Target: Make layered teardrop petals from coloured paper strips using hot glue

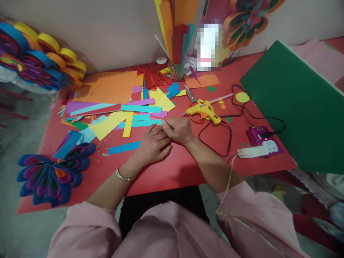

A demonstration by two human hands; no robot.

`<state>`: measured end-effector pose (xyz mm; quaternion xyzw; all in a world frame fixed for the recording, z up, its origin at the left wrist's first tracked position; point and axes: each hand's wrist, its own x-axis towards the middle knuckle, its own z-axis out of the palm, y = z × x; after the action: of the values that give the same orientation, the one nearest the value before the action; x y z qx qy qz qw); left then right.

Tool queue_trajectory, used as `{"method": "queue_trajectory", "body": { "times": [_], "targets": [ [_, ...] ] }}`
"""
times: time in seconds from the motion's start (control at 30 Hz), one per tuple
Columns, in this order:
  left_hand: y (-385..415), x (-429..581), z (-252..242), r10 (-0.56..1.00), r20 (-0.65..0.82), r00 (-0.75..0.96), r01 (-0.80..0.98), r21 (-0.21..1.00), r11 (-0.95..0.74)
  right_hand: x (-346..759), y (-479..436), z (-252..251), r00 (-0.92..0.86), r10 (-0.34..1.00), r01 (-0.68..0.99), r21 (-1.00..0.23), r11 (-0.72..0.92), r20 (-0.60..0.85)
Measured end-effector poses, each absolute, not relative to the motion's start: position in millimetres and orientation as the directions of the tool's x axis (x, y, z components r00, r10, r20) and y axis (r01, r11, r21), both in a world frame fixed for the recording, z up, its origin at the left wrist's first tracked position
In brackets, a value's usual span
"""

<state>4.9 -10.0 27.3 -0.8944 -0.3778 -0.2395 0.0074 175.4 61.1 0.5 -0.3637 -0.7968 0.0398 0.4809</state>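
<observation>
My left hand (153,146) lies on the red tabletop with its fingers stretched out and a little apart. Against its fingertips rests my right hand (179,129), its fingers curled in; whatever is inside them, if anything, is hidden. Just beyond both hands are turquoise paper strips (141,122), one ending close to the right thumb. A blue paper strip (124,147) runs up to my left hand, its near end covered. To the right, a yellow hot glue gun (205,110) lies over red-handled scissors (191,93).
A looped blue-and-purple paper flower (53,172) sits at the left front. Orange sheets (107,87) and a cup of paper strips (177,70) stand behind. A black cord (229,143) loops near a purple power box (259,134). A green board (295,111) leans at right.
</observation>
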Motion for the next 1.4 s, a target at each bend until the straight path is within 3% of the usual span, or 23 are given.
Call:
{"method": "queue_trajectory", "body": {
  "times": [0.17,0.37,0.5,0.7,0.87,0.97,1.2,1.4],
  "targets": [
    [-10.3,4.4,25.6,0.670,0.450,0.590,0.682,0.167,-0.712,176.7,58.8,3.8,-0.267,0.603,0.535,-0.405,0.741,0.751],
    [-10.6,2.4,17.4,0.663,0.480,0.574,0.681,0.169,-0.712,177.1,49.8,5.2,-0.348,0.457,0.510,-0.244,0.825,0.819],
    [-10.3,2.1,16.0,0.652,0.496,0.573,0.671,0.173,-0.721,176.8,43.5,6.7,-0.391,0.408,0.458,-0.210,0.864,0.825],
    [-10.6,2.9,20.5,0.673,0.458,0.581,0.674,0.193,-0.713,181.7,48.0,5.6,-0.404,0.530,0.559,-0.257,0.788,0.746],
    [-11.8,2.8,25.1,0.687,0.423,0.591,0.681,0.195,-0.706,189.8,56.7,11.9,-0.244,0.450,0.686,-0.175,0.706,0.859],
    [-11.6,2.9,28.3,0.696,0.395,0.599,0.675,0.218,-0.705,198.3,67.2,17.6,-0.088,0.422,0.740,-0.225,0.634,0.902],
    [-11.3,3.7,31.2,0.707,0.375,0.600,0.678,0.230,-0.698,217.4,92.1,6.6,0.130,0.555,0.771,-0.435,0.464,0.822],
    [-11.5,3.1,30.7,0.724,0.355,0.592,0.683,0.255,-0.684,218.0,92.8,0.0,0.131,0.562,0.738,-0.459,0.495,0.817]
  ]
}}
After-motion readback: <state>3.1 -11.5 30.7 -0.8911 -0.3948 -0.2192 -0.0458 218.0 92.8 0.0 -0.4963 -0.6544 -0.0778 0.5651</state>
